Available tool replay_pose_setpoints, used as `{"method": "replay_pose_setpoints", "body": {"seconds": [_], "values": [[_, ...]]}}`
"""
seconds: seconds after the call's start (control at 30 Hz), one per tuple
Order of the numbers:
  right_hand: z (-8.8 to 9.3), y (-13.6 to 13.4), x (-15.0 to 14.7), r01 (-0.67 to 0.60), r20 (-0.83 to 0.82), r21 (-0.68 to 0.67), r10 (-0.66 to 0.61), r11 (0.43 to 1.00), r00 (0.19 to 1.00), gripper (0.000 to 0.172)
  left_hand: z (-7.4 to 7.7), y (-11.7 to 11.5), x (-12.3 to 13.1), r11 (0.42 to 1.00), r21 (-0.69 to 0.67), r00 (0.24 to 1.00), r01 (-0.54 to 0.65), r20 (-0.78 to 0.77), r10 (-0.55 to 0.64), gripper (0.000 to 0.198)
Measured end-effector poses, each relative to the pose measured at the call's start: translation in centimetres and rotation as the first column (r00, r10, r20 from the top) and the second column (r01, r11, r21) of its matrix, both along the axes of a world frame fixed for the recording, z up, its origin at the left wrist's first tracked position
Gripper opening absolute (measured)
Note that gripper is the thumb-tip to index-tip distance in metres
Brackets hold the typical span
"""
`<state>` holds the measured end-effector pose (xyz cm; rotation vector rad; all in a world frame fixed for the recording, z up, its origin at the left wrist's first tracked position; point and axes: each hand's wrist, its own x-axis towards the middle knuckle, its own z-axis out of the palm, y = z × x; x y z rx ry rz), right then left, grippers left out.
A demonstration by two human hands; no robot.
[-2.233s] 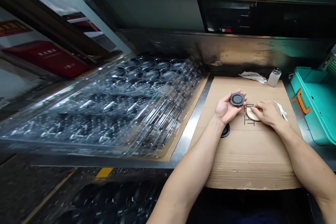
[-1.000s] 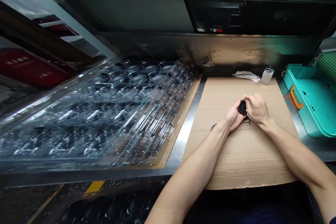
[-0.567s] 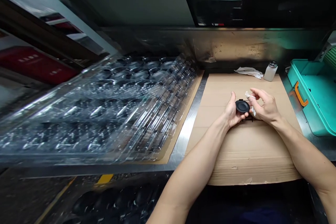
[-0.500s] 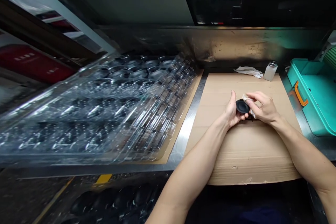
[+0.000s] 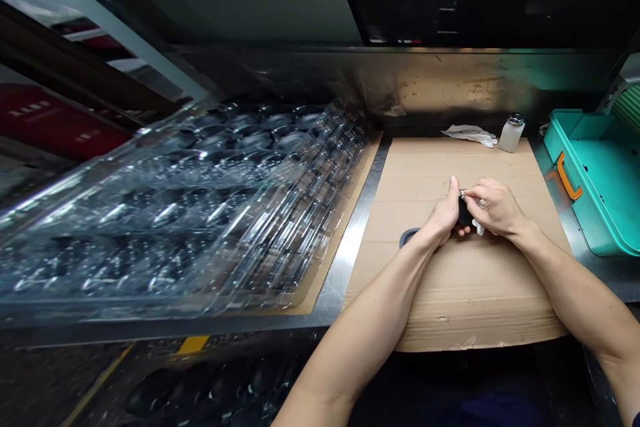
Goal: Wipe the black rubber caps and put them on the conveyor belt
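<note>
My left hand [image 5: 445, 212] is closed round a black round part [image 5: 465, 213], thumb pointing up and fingertips showing below it. Fingers and the other hand hide much of the part, so its exact kind is unclear. Pinched in my right hand [image 5: 493, 205] is a white cloth [image 5: 479, 225], pressed against the part's upper edge. A dark ring-shaped piece [image 5: 407, 236] lies on the cardboard [image 5: 450, 287] beside my left wrist, half covered by the forearm.
Clear plastic trays [image 5: 200, 207] of black parts are stacked on the left. Behind the hands are a white cloth or glove [image 5: 470, 135] and a dispenser bottle [image 5: 512, 133]. A turquoise bin [image 5: 595, 203] with an orange handle stands right. More black parts [image 5: 215, 380] sit below the table.
The black part has turned from facing me to a steeper tilt, with the right hand's cloth at its top edge. The dark ring-shaped piece now shows beside the left wrist.
</note>
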<state>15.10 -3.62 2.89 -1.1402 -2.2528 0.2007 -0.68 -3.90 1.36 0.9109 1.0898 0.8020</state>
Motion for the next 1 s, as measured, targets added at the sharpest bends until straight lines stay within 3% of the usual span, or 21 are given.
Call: {"method": "replay_pose_setpoints", "body": {"seconds": [0.2,0.33,0.4,0.5,0.57,0.63,0.7,0.77,0.87,0.93,1.0], "values": [[-0.3,0.1,-0.4,0.085,-0.020,-0.028,-0.085,0.996,0.996,0.018,-0.1,-0.2,0.0,0.998,0.059,0.996,-0.018,-0.084,0.023,0.084],[0.1,1.0,1.3,0.196,-0.026,-0.034,-0.196,0.980,0.980,0.021,0.0,0.2,-0.5,0.967,0.244,0.994,-0.070,-0.067,0.089,0.085],[0.5,1.7,2.8,0.322,0.045,-0.048,-0.320,0.946,0.946,0.023,-0.2,0.5,-1.0,0.882,0.459,0.976,-0.108,-0.119,0.181,0.077],[1.0,2.4,4.6,0.528,0.285,-0.133,-0.478,0.839,0.831,0.026,-0.6,0.7,-1.6,0.620,0.783,0.891,-0.046,-0.249,0.381,0.086],[1.2,2.4,5.1,0.590,0.421,-0.162,-0.485,0.791,0.767,0.029,-0.8,0.5,-1.8,0.479,0.878,0.836,0.010,-0.270,0.478,0.100],[1.4,2.1,4.8,0.554,0.442,-0.116,-0.456,0.825,0.772,0.034,-0.7,0.2,-1.8,0.409,0.912,0.806,0.028,-0.262,0.531,0.112],[1.5,1.3,4.1,0.434,0.401,-0.065,-0.375,0.898,0.836,0.034,-0.6,0.0,-1.8,0.371,0.928,0.785,0.036,-0.257,0.564,0.118],[1.7,0.6,3.4,0.265,0.399,-0.131,-0.194,0.955,0.896,0.031,-0.5,-0.1,-1.8,0.349,0.936,0.770,0.047,-0.256,0.584,0.121],[1.6,0.1,3.3,0.077,0.417,-0.306,0.061,0.949,0.907,0.036,-0.4,0.1,-1.9,0.344,0.937,0.763,0.058,-0.264,0.590,0.123],[1.5,0.4,3.5,0.048,0.383,-0.305,0.076,0.951,0.920,0.037,-0.4,0.2,-2.1,0.356,0.933,0.764,0.058,-0.271,0.585,0.123],[1.5,0.8,3.6,0.075,0.251,-0.215,-0.019,0.974,0.968,0.033,-0.4,0.3,-2.2,0.374,0.925,0.769,0.061,-0.283,0.573,0.123]]}}
